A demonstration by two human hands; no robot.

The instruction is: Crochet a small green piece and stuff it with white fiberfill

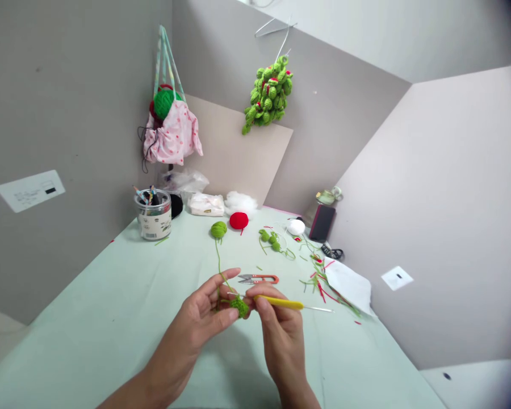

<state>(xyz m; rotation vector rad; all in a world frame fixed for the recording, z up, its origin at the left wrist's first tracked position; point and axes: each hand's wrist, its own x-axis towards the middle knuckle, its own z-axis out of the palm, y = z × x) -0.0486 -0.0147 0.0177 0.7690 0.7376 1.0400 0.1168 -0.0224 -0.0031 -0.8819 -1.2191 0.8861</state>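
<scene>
Left hand [200, 319] pinches crochet [239, 307]; the jar [155, 227] holds pencils [140, 195], seemingly, the bag [175, 133] yarn [164, 104].

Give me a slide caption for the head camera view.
Left hand holding a green crochet piece, right hand a yellow-handled hook, orange-handled snips on the table just beyond.

- The head view looks forward and down at the surface [89, 318], from above its near side.
- It is close to the crochet hook [281, 302], farther from the far edge.
- Both side edges and the walls [430, 199] fall within it.
</scene>
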